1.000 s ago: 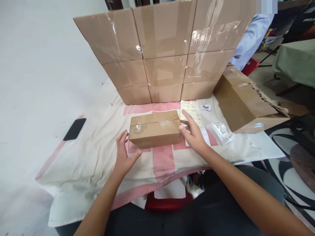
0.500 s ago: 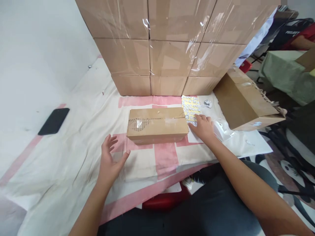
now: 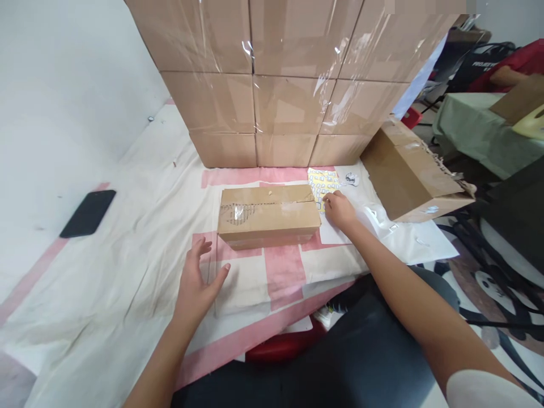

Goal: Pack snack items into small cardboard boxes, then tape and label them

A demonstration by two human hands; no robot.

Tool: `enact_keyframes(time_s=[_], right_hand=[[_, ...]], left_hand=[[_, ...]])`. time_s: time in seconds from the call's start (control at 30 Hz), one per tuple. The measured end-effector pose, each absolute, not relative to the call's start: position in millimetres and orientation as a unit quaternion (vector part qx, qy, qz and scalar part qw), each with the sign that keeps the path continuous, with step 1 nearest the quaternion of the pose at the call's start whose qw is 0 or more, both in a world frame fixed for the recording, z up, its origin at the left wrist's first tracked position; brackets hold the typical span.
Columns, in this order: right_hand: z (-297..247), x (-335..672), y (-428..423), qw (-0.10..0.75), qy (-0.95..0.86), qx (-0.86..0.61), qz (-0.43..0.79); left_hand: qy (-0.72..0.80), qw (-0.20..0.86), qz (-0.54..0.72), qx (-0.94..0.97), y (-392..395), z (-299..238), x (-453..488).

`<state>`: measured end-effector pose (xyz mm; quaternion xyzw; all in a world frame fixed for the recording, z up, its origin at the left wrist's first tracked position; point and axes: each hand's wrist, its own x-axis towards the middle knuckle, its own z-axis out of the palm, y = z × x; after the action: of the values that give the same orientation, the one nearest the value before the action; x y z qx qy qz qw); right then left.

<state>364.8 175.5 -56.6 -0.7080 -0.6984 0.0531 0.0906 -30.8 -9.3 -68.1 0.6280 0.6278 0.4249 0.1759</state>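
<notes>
A closed, taped brown cardboard box lies lengthwise in front of me. My left hand hovers near its left front corner, fingers spread and thumb apart, holding nothing. To the right of the box lies a yellow sheet of small white stickers on white paper. My right hand is over the sheet's right edge with its fingers curled together. Whatever may be between those fingertips is hidden.
Stacked cartons under clear film stand at the back. An open carton with a torn edge lies on its side at right, near white plastic. A black phone rests at left. Beyond, a person in a red sleeve sits.
My right hand's fingers have drawn together over the sticker sheet. My left hand has shifted slightly right and stays spread. The view has turned a little; the box stays in place.
</notes>
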Motion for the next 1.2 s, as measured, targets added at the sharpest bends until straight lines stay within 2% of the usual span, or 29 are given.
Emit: enact_keyframes(time_s=[0.57, 0.9, 1.07, 1.2], right_hand=[[-52, 366, 167, 0.076, -0.708, -0.698, 0.076], [-31, 360, 159, 0.056, -0.683, -0.722, 0.092], [-22, 364, 145, 0.093, -0.692, -0.708, 0.109], [-22, 370, 137, 0.234, -0.696, -0.663, 0.147]], left_hand=[[0.627, 0.157, 0.396, 0.652, -4, -72, -22], [0.632, 0.161, 0.381, 0.655, 1, -67, -14], [0.629, 0.168, 0.382, 0.656, 5, -63, -6], [0.624, 0.172, 0.405, 0.646, 9, -60, 2]])
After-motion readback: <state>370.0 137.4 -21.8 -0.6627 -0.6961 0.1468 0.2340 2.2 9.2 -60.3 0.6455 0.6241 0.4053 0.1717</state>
